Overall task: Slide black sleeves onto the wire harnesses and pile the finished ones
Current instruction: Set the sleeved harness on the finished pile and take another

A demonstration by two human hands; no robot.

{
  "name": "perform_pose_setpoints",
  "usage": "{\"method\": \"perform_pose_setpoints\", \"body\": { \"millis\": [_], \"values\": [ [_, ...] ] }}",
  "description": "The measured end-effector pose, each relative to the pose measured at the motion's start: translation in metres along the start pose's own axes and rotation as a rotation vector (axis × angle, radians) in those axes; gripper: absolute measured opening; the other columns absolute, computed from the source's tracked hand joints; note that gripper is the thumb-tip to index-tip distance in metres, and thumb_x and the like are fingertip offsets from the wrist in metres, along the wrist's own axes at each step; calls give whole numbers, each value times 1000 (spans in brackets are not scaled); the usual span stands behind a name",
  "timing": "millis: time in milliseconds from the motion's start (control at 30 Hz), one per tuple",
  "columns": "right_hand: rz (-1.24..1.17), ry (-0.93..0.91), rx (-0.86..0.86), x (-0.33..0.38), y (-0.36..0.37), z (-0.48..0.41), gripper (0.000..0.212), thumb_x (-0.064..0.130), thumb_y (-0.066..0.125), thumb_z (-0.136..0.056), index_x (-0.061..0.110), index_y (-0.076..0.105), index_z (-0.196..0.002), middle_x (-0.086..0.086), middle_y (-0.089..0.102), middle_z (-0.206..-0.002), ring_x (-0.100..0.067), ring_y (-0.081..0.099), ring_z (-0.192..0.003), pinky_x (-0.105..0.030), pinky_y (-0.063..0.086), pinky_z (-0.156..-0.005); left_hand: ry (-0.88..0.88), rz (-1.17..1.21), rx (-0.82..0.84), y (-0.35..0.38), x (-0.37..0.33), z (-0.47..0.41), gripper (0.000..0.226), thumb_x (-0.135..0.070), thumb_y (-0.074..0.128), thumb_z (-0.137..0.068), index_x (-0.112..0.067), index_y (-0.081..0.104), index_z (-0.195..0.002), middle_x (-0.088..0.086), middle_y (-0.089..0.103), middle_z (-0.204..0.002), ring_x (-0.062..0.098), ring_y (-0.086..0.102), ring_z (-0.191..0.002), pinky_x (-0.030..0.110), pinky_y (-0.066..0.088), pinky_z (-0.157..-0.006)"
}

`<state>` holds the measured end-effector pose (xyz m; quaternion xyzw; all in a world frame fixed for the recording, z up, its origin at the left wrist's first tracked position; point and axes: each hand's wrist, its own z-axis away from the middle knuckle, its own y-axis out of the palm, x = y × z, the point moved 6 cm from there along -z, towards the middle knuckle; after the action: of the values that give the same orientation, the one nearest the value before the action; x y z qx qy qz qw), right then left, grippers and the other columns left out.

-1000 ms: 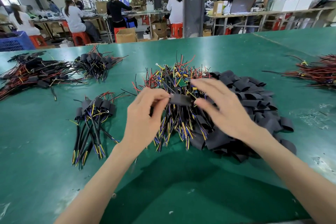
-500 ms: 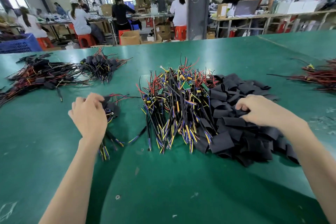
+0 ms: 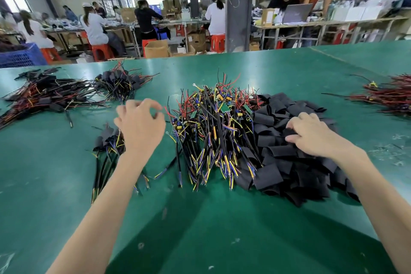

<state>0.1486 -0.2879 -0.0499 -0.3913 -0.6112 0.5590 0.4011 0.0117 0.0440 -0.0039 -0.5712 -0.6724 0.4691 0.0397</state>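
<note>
A heap of unsleeved wire harnesses [image 3: 213, 124], with black leads and coloured wires, lies in the middle of the green table [image 3: 200, 224]. To its right is a heap of flat black sleeves [image 3: 287, 167]. My right hand [image 3: 311, 138] lies on that heap, its fingers curled down and pinching a black sleeve [image 3: 289, 131]. My left hand [image 3: 140, 127] hovers with loosely curled fingers and holds nothing. It is just above the small pile of sleeved harnesses [image 3: 106, 142] and left of the unsleeved heap.
More sleeved harnesses lie at the far left [image 3: 44, 95] and back left [image 3: 120, 82]. A bunch of red wires [image 3: 387, 98] sits at the right edge. Beyond the table, people work at benches.
My left hand has let go of the sleeved harness on the small pile and lifted, moving right towards the middle heap. My right hand stays on the sleeve heap.
</note>
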Motion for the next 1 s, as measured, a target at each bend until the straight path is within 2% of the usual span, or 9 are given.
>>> {"method": "perform_pose_setpoints", "body": {
  "millis": [100,233,333,467,600,733,800,867,1000],
  "values": [
    [-19,53,-79,-1,-6,2,34,27,48,-97,7,46,-125,-15,44,-126,-34,37,-122,-44,34,-98,96,287,203,18,-56,-21,18,-18,51,-90,-21,68,-96,-3,65,-98,21,55,-98,33,43,-92],
    [24,99,-199,1,-12,8,30,24,47,-96,4,46,-118,-16,51,-121,-35,46,-114,-45,38,-90,96,308,393,59,-105,-49,36,-20,48,-87,-17,34,-55,-2,34,-51,17,31,-50,24,27,-51],
    [-8,101,-240,7,-11,8,30,25,49,-95,4,46,-116,-15,52,-119,-34,46,-112,-44,38,-88,33,175,510,90,-113,-63,37,-26,49,-87,-13,33,-57,0,38,-56,17,35,-51,24,29,-51],
    [-55,67,-261,15,-7,7,34,28,51,-94,6,46,-120,-13,53,-119,-33,47,-113,-43,38,-88,18,99,594,105,-119,-78,34,-33,66,-84,-7,50,-68,7,56,-75,22,52,-71,30,49,-77],
    [-125,38,-254,23,-4,7,35,28,52,-94,8,46,-123,-11,53,-121,-32,47,-114,-43,37,-89,13,17,701,101,-127,-82,40,-40,74,-79,-7,57,-65,2,67,-76,18,60,-77,33,52,-90],
    [-164,-2,-262,31,-4,10,32,27,54,-93,9,48,-119,-11,54,-119,-32,48,-111,-43,38,-89,12,11,685,101,-133,-80,39,-27,72,-85,1,48,-71,9,70,-96,20,66,-90,33,52,-91],
    [-179,-15,-259,34,-4,11,32,27,54,-93,9,48,-119,-10,54,-119,-32,48,-112,-43,38,-88,-15,47,670,98,-134,-79,28,-21,73,-84,-2,54,-76,9,69,-95,19,62,-79,29,53,-86],
    [-185,-24,-261,36,-4,13,32,26,53,-94,8,47,-120,-10,53,-120,-32,48,-112,-42,38,-88,-64,169,634,92,-135,-79,26,-15,77,-79,-4,56,-89,9,65,-88,18,55,-70,28,51,-75],
    [-220,-14,-280,37,-7,15,31,25,54,-93,8,48,-119,-11,54,-118,-31,48,-111,-42,39,-88,-165,578,592,78,-143,-79,24,1,71,-78,-5,47,-79,15,59,-80,21,56,-63,33,54,-68]
  ]
}}
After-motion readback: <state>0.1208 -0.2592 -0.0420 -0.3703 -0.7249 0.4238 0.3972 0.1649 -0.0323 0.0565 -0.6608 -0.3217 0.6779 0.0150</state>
